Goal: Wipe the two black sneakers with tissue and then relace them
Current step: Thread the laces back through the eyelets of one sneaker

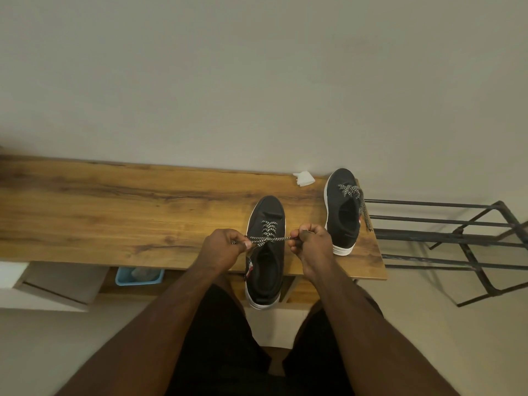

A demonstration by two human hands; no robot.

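Head view: my left hand (225, 247) pinches one end of the speckled lace (268, 238) and my right hand (310, 241) pinches the other, each grip closed on it and pulling it taut crosswise over the near sneaker (265, 270). That shoe runs near to far between my hands, heel overhanging the worktop (114, 212) edge, so I judge the next crossing goes toward me. The other sneaker (341, 212) stands far right, loosely laced, with the tissue (304, 178) just beside its toe.
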